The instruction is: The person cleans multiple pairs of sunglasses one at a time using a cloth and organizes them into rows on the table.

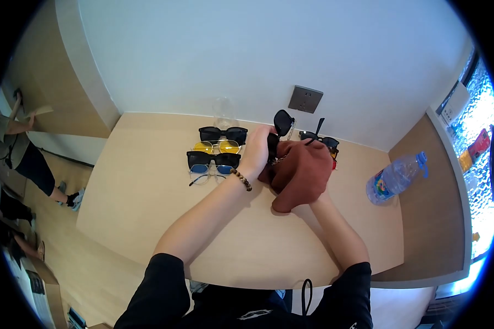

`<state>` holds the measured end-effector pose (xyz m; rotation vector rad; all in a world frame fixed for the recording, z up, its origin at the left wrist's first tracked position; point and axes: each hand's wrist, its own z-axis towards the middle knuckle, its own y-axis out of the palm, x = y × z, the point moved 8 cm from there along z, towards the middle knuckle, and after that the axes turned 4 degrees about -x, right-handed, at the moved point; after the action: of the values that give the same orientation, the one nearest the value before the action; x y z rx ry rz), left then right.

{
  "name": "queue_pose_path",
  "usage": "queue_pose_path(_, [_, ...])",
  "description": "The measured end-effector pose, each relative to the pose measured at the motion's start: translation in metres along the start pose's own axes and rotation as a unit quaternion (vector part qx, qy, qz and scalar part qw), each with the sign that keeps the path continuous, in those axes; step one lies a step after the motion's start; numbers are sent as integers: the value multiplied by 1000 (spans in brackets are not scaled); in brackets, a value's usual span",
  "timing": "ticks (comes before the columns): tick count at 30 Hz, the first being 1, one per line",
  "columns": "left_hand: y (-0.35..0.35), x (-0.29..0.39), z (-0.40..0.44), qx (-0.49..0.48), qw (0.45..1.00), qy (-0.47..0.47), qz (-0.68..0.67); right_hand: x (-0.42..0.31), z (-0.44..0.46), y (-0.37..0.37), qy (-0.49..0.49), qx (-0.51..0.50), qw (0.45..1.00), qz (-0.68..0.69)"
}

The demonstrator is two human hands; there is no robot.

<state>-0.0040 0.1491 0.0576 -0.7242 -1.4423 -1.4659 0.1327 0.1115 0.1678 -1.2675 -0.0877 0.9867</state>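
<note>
My left hand [258,151] is closed round a pair of dark sunglasses [283,123] above the middle of the table, with one lens pointing up. A reddish-brown cloth [302,172] covers most of my right hand [318,198], and its fingers are hidden beneath it. The cloth touches the sunglasses near a thin chain. Left of my left hand several glasses lie in a column: black ones [223,134], a yellow-lensed pair [216,147], another black pair [213,160] and a blue-lensed pair [207,170]. More dark glasses [326,140] lie behind the cloth.
A plastic bottle [392,179] stands at the right of the wooden table [142,181], near the side panel [433,203]. A clear object [224,112] is by the wall, and a socket [306,98] is above. People [30,164] stand at the far left.
</note>
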Motion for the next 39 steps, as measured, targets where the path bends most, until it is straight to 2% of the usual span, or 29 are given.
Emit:
queue_pose_path(1, [-1,-1,1,16,1000,2,7,-17,-5,1,-124,-9,991,-40])
queue_pose_path(2, [-4,-2,1,32,999,5,15,-17,-5,1,-125,-10,991,-40])
queue_pose_path(4, [-1,-3,1,10,999,-29,-26,-7,-2,-10,-55,46,996,56])
queue_pose_path(5, [3,-4,0,-14,996,-61,-67,1,2,-8,-56,47,996,56])
queue_pose_path(7, [4,3,-4,-23,992,-74,-99,36,11,7,60,-7,959,276])
queue_pose_path(8, [5,3,-6,-30,987,-87,-130,35,10,4,60,-8,960,274])
queue_pose_path(10, [9,1,-4,-53,983,-79,-158,3,6,1,-39,-100,983,150])
queue_pose_path(11, [6,2,-3,1,984,-48,-170,-18,1,-11,-40,-99,983,150])
queue_pose_path(12, [0,4,-3,54,982,-17,-181,-46,-7,-35,-50,-29,993,100])
queue_pose_path(13, [1,6,-4,52,982,-14,-181,-61,-12,-52,-61,40,996,48])
queue_pose_path(14, [2,6,-3,51,982,-14,-179,-61,-12,-50,-60,42,996,50])
queue_pose_path(19, [-1,4,-4,41,973,4,-228,-23,-4,0,82,-77,955,274])
queue_pose_path(23, [-6,3,-3,56,970,16,-236,0,0,4,69,-6,947,314])
queue_pose_path(26, [-5,12,-1,27,980,46,-192,18,9,6,80,30,973,212])
queue_pose_path(29, [-2,14,-2,31,986,35,-159,20,16,22,121,-25,991,44])
queue_pose_path(31, [11,15,-6,8,986,53,-155,20,17,39,153,-75,985,-9])
queue_pose_path(32, [15,10,-7,9,987,53,-153,17,11,40,153,-75,985,-7])
queue_pose_path(34, [18,8,-12,19,995,76,-58,2,-6,32,126,-3,972,196])
queue_pose_path(35, [18,6,-13,16,994,81,-77,-2,-7,33,103,-49,968,224])
queue_pose_path(36, [18,3,-13,17,994,80,-78,26,-8,46,104,-51,968,223])
queue_pose_path(37, [15,4,-13,27,994,101,-40,68,-9,87,129,-92,844,513])
queue_pose_path(38, [12,6,-13,37,992,122,0,80,-10,112,140,-123,634,751])
queue_pose_path(39, [9,6,-12,39,992,123,1,74,-12,108,139,-124,634,751])
